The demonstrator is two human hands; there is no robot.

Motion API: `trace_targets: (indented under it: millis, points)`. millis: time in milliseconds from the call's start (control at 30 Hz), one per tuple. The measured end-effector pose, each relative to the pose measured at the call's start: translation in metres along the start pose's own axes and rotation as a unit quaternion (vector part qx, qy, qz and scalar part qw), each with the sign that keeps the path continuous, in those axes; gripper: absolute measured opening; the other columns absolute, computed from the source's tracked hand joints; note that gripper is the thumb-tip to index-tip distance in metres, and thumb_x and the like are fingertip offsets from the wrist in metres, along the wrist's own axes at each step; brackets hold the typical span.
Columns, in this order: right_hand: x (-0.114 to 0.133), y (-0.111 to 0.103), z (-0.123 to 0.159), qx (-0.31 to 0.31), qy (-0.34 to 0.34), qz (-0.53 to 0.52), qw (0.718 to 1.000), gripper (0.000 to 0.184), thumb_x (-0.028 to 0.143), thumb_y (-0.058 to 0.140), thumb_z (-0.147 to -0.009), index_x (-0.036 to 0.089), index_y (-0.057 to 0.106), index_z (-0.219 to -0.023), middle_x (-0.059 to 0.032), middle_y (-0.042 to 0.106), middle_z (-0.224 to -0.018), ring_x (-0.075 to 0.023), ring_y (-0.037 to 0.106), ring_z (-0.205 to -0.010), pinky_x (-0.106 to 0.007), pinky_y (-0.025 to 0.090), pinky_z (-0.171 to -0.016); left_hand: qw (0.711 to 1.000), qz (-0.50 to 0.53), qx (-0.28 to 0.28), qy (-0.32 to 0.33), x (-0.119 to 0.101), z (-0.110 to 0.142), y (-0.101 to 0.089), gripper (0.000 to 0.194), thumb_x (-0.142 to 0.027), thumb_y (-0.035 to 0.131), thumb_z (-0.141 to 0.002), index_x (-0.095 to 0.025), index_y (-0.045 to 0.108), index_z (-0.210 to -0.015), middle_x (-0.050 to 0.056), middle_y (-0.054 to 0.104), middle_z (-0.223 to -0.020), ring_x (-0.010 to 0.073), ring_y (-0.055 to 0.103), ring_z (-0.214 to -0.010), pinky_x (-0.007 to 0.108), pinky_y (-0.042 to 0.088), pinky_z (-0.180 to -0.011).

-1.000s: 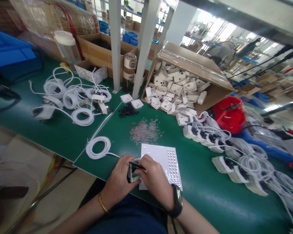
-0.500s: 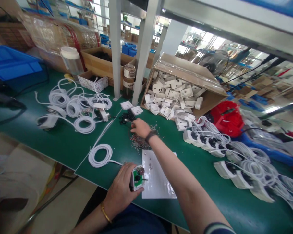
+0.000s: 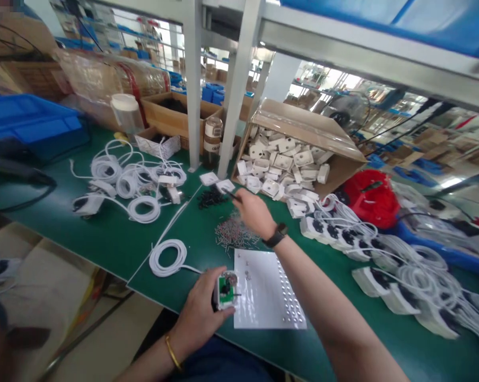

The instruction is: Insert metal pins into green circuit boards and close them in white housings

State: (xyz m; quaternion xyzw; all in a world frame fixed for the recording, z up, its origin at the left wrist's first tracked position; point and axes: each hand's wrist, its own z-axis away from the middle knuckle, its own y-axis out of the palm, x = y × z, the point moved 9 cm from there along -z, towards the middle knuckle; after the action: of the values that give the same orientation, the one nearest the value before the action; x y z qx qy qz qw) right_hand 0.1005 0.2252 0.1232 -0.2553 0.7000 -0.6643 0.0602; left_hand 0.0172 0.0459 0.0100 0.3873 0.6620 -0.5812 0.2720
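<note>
In my left hand (image 3: 202, 298) sits a small white plastic housing (image 3: 217, 298), fingers wrapped round its side, with a green circuit board (image 3: 224, 300) showing in its open face. A white cable runs from behind this hand to a coil (image 3: 155, 265) on the bench. My right hand (image 3: 255, 213) is closed on a slim dark tool, seemingly tweezers (image 3: 234, 197), pointing left toward a pile of small black parts (image 3: 210, 198). Whether the tweezers grip anything is too small to tell. Thin reddish-grey pin-like pieces (image 3: 232, 234) lie heaped just below this hand.
A white sheet with rows of shiny dots (image 3: 263, 297) lies right of the housing. Beyond are two white covers (image 3: 225, 186) and a cardboard box (image 3: 311, 121) full of white housings. Cabled housings (image 3: 368, 281) line the right; coiled cables (image 3: 128, 185) lie left. Metal posts (image 3: 194, 95) rise behind.
My right hand left the housing with the tweezers, reached forward to the black parts, then drew back slightly right. My left hand kept the housing in place, its board now uncovered.
</note>
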Motion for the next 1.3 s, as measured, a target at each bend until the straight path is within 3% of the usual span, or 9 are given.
trace_targets:
  millis: [133,233,333,433,533,633,800,1100,1300]
  points:
    - [0.013,-0.059,0.04,-0.055,-0.042,0.019,0.997,0.01,0.025,0.049,-0.091,0.018,0.056,-0.092,-0.0058,0.062,-0.085,-0.017,0.055,-0.07,-0.027,0.03,-0.059,0.996,0.076,0.003,-0.046,0.002,-0.015,-0.006,0.064,-0.013,0.073,-0.065,-0.023,0.047,-0.122,0.008,0.059,-0.121,0.0275,0.057,-0.111,0.049,0.046,-0.098]
    - [0.029,-0.077,0.084,-0.027,-0.052,-0.027,0.998,0.006,0.025,0.054,-0.088,0.021,0.056,-0.083,-0.0022,0.06,-0.075,-0.015,0.052,-0.062,-0.027,0.028,-0.056,0.992,0.121,0.0,-0.046,0.007,-0.022,-0.005,0.063,-0.02,0.074,-0.067,-0.022,0.047,-0.123,0.008,0.057,-0.124,0.0263,0.056,-0.113,0.045,0.045,-0.1]
    - [0.051,-0.06,0.127,0.066,-0.061,-0.127,0.988,0.01,0.021,0.059,-0.085,0.022,0.054,-0.077,0.0008,0.06,-0.069,-0.0131,0.051,-0.056,-0.026,0.03,-0.053,0.989,0.143,-0.002,-0.034,0.014,-0.023,-0.002,0.06,-0.029,0.073,-0.071,-0.021,0.046,-0.125,0.01,0.056,-0.126,0.0258,0.054,-0.117,0.043,0.043,-0.101]
    - [0.067,-0.021,0.151,0.144,-0.044,-0.191,0.97,0.009,0.015,0.058,-0.084,0.022,0.056,-0.079,0.0001,0.063,-0.072,-0.0142,0.056,-0.061,-0.026,0.033,-0.053,0.988,0.154,-0.002,-0.001,0.017,-0.022,0.0,0.055,-0.032,0.068,-0.076,-0.02,0.046,-0.125,0.011,0.053,-0.13,0.0259,0.051,-0.121,0.043,0.041,-0.104]
    - [0.067,0.018,0.151,0.165,-0.018,-0.179,0.97,0.009,0.012,0.054,-0.085,0.02,0.057,-0.081,-0.0029,0.065,-0.076,-0.017,0.06,-0.067,-0.026,0.034,-0.056,0.984,0.173,-0.002,0.028,0.016,-0.02,0.0,0.052,-0.031,0.068,-0.076,-0.019,0.049,-0.123,0.012,0.052,-0.131,0.0257,0.049,-0.123,0.043,0.038,-0.107]
    - [0.056,0.036,0.138,0.141,0.001,-0.156,0.978,0.007,0.014,0.053,-0.087,0.018,0.058,-0.086,-0.0045,0.065,-0.079,-0.0179,0.06,-0.071,-0.026,0.034,-0.059,0.979,0.204,-0.003,0.022,0.018,-0.019,0.001,0.053,-0.03,0.073,-0.072,-0.019,0.052,-0.119,0.012,0.054,-0.129,0.0261,0.051,-0.121,0.044,0.037,-0.107]
    - [0.04,0.04,0.126,0.123,0.01,-0.177,0.976,0.005,0.018,0.054,-0.088,0.018,0.059,-0.086,-0.0028,0.064,-0.078,-0.0157,0.057,-0.07,-0.024,0.032,-0.059,0.968,0.25,0.007,-0.012,0.025,-0.018,0.006,0.059,-0.031,0.079,-0.066,-0.02,0.052,-0.117,0.011,0.054,-0.129,0.0265,0.052,-0.12,0.044,0.039,-0.106]
    - [0.029,0.036,0.118,0.122,0.024,-0.197,0.972,0.013,0.016,0.057,-0.085,0.018,0.052,-0.073,0.0027,0.052,-0.064,-0.0108,0.046,-0.059,-0.023,0.025,-0.055,0.966,0.256,0.002,0.022,0.027,-0.019,0.004,0.061,-0.035,0.083,-0.061,-0.023,0.056,-0.114,0.009,0.057,-0.121,0.0284,0.053,-0.117,0.048,0.037,-0.106]
    - [0.027,0.045,0.112,0.13,0.012,-0.194,0.972,0.012,0.015,0.057,-0.085,0.018,0.052,-0.074,0.0017,0.052,-0.07,-0.0116,0.047,-0.064,-0.023,0.028,-0.058,0.967,0.252,0.019,0.037,0.024,-0.019,0.003,0.061,-0.037,0.081,-0.063,-0.024,0.054,-0.116,0.01,0.054,-0.124,0.0294,0.051,-0.12,0.049,0.036,-0.107]
